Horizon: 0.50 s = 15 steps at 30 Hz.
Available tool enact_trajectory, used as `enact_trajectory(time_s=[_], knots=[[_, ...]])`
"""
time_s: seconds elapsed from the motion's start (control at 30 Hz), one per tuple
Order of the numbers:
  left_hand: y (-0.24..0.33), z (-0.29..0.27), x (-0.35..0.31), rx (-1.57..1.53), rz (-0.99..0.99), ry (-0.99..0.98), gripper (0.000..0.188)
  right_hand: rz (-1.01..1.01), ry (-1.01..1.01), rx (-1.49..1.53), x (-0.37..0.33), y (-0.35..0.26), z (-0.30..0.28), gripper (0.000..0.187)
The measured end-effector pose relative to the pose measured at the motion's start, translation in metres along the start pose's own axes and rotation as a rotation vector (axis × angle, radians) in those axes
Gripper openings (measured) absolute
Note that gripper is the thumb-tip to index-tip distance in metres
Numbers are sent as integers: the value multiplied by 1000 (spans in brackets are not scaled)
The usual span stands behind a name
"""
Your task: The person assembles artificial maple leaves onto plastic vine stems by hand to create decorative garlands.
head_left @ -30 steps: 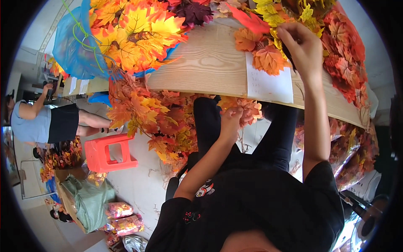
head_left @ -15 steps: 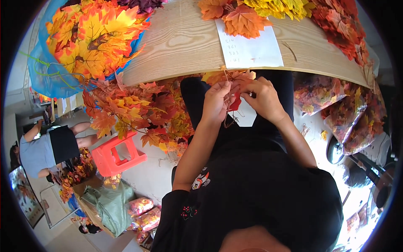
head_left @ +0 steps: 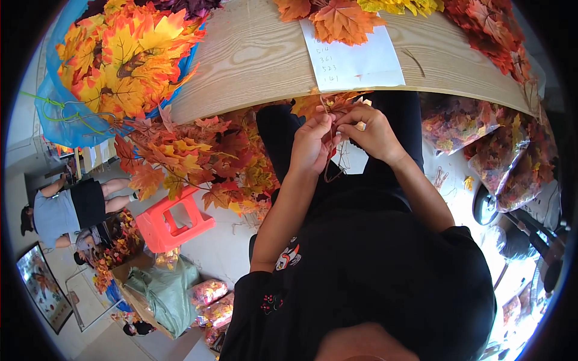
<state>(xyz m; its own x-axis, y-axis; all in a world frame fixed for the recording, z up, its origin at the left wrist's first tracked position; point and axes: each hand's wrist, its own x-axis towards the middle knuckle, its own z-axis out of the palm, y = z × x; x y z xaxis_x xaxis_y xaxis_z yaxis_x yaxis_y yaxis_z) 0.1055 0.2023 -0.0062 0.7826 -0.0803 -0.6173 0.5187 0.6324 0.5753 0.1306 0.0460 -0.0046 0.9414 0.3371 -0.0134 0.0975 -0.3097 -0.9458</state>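
Observation:
My left hand [head_left: 313,144] and my right hand [head_left: 368,129] meet just below the edge of the wooden table [head_left: 253,57]. Both pinch a small bunch of artificial orange-red leaves [head_left: 335,107] on thin brown stems that dangle down between them. A white paper sheet [head_left: 352,60] lies on the table right above the hands, with an orange leaf [head_left: 343,21] on its top end.
A blue bag of yellow-orange leaves [head_left: 120,60] sits at the table's left. A leaf heap [head_left: 198,162] lies under it beside a red plastic stool [head_left: 168,222]. Clear bags of leaves [head_left: 481,138] sit on the right. Another person [head_left: 66,207] crouches at far left.
My right hand came down from the leaves on the table to meet the left hand below the table edge. Both now work the leaf bunch closer to me.

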Motion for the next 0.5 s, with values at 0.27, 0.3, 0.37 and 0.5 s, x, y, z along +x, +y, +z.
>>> enact_trajectory(time_s=[0.27, 0.3, 0.37, 0.5], knots=[[-6, -6, 0, 39, 57, -97, 14, 77, -18, 92, 1, -5, 5, 14], [-7, -6, -1, 33, 64, -86, 15, 118, -24, 134, 0, -4, 7, 14], [-9, -4, -2, 32, 72, -74, 15, 158, -15, 168, -3, -3, 7, 15], [-12, -5, -5, 21, 80, -75, 14, 289, -13, 237, -8, -1, 12, 15]])
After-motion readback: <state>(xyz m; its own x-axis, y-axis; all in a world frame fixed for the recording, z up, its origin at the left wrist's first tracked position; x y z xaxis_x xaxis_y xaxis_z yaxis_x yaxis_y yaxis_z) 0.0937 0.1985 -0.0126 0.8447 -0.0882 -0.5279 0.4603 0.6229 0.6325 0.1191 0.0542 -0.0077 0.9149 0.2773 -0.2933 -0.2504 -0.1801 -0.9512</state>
